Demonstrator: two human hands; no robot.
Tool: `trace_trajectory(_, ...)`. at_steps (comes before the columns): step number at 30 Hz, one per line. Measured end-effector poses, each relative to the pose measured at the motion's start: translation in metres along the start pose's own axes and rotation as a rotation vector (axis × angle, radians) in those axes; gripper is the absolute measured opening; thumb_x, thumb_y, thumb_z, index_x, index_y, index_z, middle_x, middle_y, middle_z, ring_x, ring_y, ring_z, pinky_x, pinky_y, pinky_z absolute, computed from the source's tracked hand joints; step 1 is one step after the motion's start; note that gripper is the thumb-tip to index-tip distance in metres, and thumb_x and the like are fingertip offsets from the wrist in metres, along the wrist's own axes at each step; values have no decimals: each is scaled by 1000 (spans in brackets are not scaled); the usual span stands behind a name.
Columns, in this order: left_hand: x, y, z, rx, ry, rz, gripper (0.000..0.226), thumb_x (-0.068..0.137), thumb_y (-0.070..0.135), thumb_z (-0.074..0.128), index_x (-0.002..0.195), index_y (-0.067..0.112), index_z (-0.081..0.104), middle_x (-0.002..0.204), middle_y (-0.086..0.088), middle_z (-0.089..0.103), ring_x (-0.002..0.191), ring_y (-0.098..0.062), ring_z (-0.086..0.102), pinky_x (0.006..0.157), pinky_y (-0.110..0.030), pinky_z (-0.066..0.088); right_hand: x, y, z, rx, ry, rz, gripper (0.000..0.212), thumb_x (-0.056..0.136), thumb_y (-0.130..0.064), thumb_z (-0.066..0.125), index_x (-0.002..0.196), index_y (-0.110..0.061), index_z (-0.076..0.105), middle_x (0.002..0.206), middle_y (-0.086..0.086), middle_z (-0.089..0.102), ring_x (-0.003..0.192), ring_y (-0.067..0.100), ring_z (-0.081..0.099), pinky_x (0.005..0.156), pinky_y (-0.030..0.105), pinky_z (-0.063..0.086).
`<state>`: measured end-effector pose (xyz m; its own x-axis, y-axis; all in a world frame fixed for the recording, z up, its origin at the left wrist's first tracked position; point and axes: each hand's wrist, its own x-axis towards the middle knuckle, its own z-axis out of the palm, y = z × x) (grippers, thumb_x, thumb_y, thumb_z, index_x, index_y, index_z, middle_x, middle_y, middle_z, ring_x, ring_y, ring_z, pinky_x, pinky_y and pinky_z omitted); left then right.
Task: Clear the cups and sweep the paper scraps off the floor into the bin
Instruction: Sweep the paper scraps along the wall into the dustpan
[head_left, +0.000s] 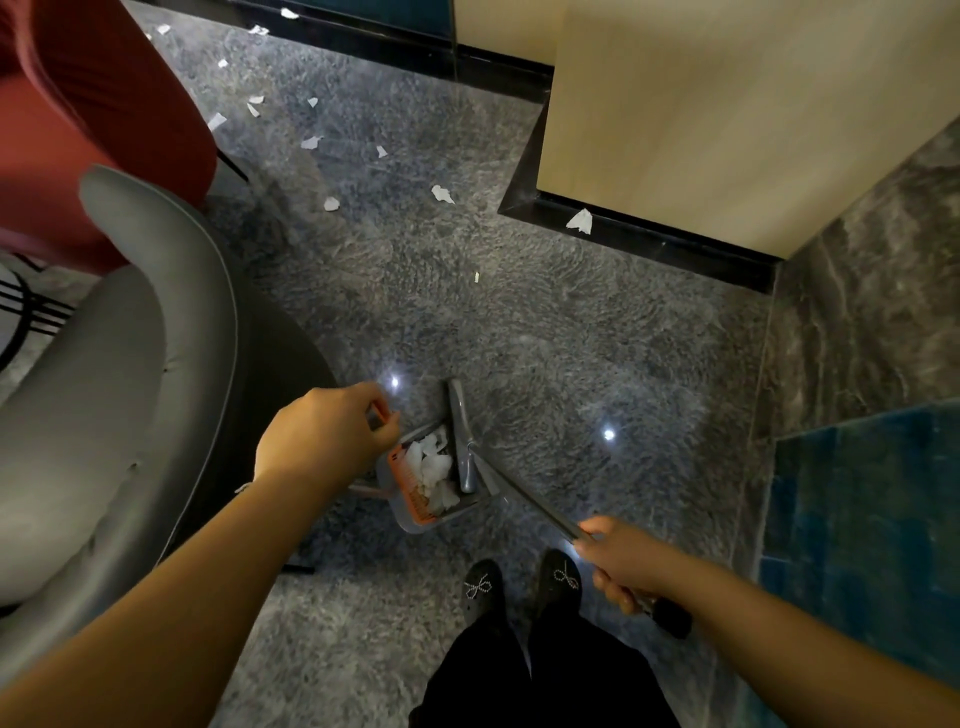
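Down at the near centre, the left hand (324, 434) has its fingers curled round the top of the dustpan handle (382, 415), gripping it just above the pan. The right hand (621, 564) is wrapped tight round the broom handle (530, 506), which slants from the hand up and left to the broom head (462, 436). The grey broom head stands at the right side of the dustpan (415, 488), touching its rim. Inside the dustpan lies a heap of white paper scraps (434, 470) beside an orange comb strip along its left wall.

More loose scraps (441, 193) are scattered on the grey marbled floor (571, 338) farther out: several in the far left area near the red chair (78, 114), two around the middle, one (580, 221) against the black skirting (649, 228) of the beige cabinet corner, and a tiny sliver (477, 278) nearer in.

On the left, a grey padded chair (119, 364) crowds close to the left forearm, with the red chair behind it. At the right, the cabinet corner juts into the floor, and a marbled wall (857, 312) with a blue panel (872, 519) closes that side. Between the chairs and the cabinet an open strip of floor runs from the dustpan toward the far wall. The person's two dark shoes (558, 577) with bow trim stand just near of the dustpan, between the arms.
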<state>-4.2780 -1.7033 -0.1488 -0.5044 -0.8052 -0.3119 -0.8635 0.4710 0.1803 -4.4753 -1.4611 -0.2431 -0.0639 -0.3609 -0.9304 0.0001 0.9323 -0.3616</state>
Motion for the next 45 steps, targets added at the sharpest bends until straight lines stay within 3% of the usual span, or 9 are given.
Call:
trace_trajectory(5, -2, -14, -8, -100, 22, -60, 19, 89, 45, 62, 94, 27, 67, 76, 5, 64, 67, -14, 59, 57, -29, 47, -20, -1, -8, 61, 133, -54, 29, 101, -12, 40, 124, 5, 43, 57, 12, 42, 35, 16, 36, 31, 15, 26)
trace_trajectory(9, 7, -7, -15, -162, 53, -108, 16, 89, 43, 62, 89, 27, 66, 74, 4, 65, 67, -15, 59, 58, -29, 46, -21, -13, -22, 248, 210, -11, 20, 101, -16, 43, 120, -16, 44, 57, 11, 43, 31, 12, 36, 33, 14, 28)
trace_trajectory(15, 31, 15, -34, -299, 117, -73, 16, 89, 42, 63, 89, 26, 67, 77, 3, 67, 71, -17, 62, 64, -32, 51, -22, -42, -46, 353, 300, -125, 6, 101, -8, 39, 97, -11, 43, 54, 12, 35, 24, 12, 31, 33, 10, 24)
trace_trajectory(19, 64, 43, -51, -290, 182, -55, 15, 90, 41, 63, 88, 26, 66, 70, 10, 56, 66, -13, 51, 62, -27, 39, -18, -64, -81, 398, 325, -146, 11, 101, -9, 41, 109, -5, 47, 57, 13, 37, 26, 13, 31, 31, 14, 26)
trace_trajectory(23, 116, 73, -64, -286, 206, -46, 15, 90, 41, 63, 88, 26, 66, 70, 10, 54, 67, -13, 49, 65, -27, 37, -1, -86, -134, 418, 378, -140, 22, 101, -10, 42, 120, -1, 48, 57, 14, 41, 26, 14, 33, 31, 15, 28)
trace_trajectory(28, 191, 108, -81, -291, 218, -65, 15, 88, 40, 65, 88, 25, 68, 77, 1, 64, 70, -19, 55, 64, -29, 42, 22, -125, -211, 381, 392, -128, 8, 101, -10, 41, 101, -10, 50, 56, 13, 42, 28, 14, 34, 32, 16, 28)
trace_trajectory(33, 260, 138, -104, -273, 193, -106, 14, 88, 40, 65, 86, 26, 66, 75, 1, 63, 69, -20, 56, 63, -30, 42, 39, -166, -284, 292, 383, -93, 22, 100, -8, 40, 78, -10, 43, 51, 12, 37, 33, 18, 33, 34, 19, 28)
trace_trajectory(39, 324, 159, -123, -269, 191, -123, 15, 87, 41, 66, 83, 26, 67, 77, 0, 67, 71, -22, 58, 63, -30, 43, 56, -225, -349, 269, 443, 13, 28, 95, 3, 37, 70, -9, 41, 32, 6, 35, 20, 15, 33, 31, 12, 28)
trace_trajectory(45, 394, 164, -137, -275, 164, -119, 14, 87, 41, 65, 80, 29, 64, 71, 6, 64, 65, -16, 57, 56, -28, 42, 81, -279, -397, 108, 448, 61, 28, 90, 6, 42, 65, -7, 43, 40, 9, 42, 29, 18, 39, 34, 17, 30)
